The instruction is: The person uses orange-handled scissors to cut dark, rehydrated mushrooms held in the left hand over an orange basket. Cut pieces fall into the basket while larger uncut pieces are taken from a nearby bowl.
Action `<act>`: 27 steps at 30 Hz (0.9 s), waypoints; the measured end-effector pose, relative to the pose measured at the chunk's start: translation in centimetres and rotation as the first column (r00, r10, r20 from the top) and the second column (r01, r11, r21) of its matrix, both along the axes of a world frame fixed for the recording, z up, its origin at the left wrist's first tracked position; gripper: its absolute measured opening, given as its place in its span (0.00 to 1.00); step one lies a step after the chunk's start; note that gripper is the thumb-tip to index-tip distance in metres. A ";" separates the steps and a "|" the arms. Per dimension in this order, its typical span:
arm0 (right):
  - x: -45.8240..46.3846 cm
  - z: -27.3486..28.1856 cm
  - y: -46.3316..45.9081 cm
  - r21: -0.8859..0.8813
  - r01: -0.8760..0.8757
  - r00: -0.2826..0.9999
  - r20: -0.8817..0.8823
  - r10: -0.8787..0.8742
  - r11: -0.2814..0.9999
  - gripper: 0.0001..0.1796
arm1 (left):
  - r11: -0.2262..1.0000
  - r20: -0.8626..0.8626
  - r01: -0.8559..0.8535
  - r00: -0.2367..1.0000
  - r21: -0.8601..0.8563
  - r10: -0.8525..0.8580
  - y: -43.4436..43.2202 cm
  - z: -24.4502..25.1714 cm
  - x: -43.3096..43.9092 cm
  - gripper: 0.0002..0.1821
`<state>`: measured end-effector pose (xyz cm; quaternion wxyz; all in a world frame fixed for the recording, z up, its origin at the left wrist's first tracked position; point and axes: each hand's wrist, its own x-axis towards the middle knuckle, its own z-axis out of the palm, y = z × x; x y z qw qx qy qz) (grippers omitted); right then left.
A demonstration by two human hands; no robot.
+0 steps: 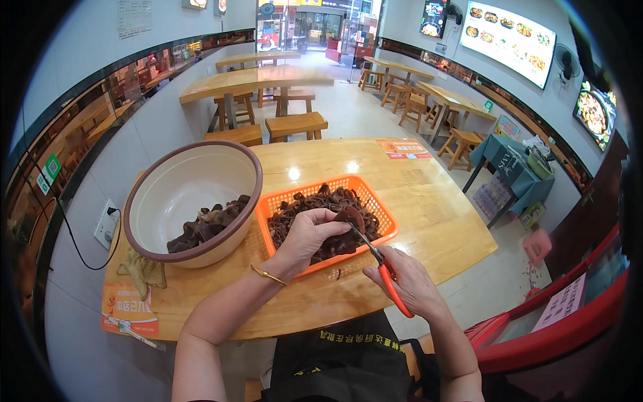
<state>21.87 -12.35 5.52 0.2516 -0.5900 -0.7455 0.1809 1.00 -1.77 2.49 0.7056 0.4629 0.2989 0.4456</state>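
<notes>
My left hand (314,233) pinches a dark brown piece of wood ear mushroom (351,217) between thumb and fingers, above an orange plastic basket (389,221). In my right hand (407,279) is a pair of scissors with red-orange handles (391,289). Their blades point up and left and meet the held piece; how far they are parted is hard to tell. Cut strips of wood ear (321,201) fill much of the basket. To its left stands a large cream basin (171,191) with a brown rim, and larger wood ear pieces (211,223) lie at its near right side.
Both containers stand on a wooden table (437,201). A crumpled yellowish cloth (143,271) lies by the basin, and an orange printed card (129,309) is at the near left corner. A wall socket with a black cable (106,223) is at left. Wooden stools (296,123) stand beyond the table.
</notes>
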 end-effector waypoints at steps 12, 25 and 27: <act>0.0 -0.7 0.6 0.054 0.009 1.000 -0.016 -0.009 0.998 0.24 | 0.999 -0.031 -0.016 0.999 -0.029 0.015 0.3 -0.2 0.0 0.03; 0.2 -1.0 1.2 0.094 -0.002 0.996 0.084 -0.006 0.996 0.23 | 0.984 -0.098 0.066 0.992 -0.165 -0.083 1.4 -0.8 -0.5 0.04; 0.2 -1.1 1.7 0.093 -0.017 0.998 0.069 0.010 0.996 0.23 | 0.982 -0.109 0.084 0.989 -0.166 -0.103 1.4 -0.9 -0.3 0.04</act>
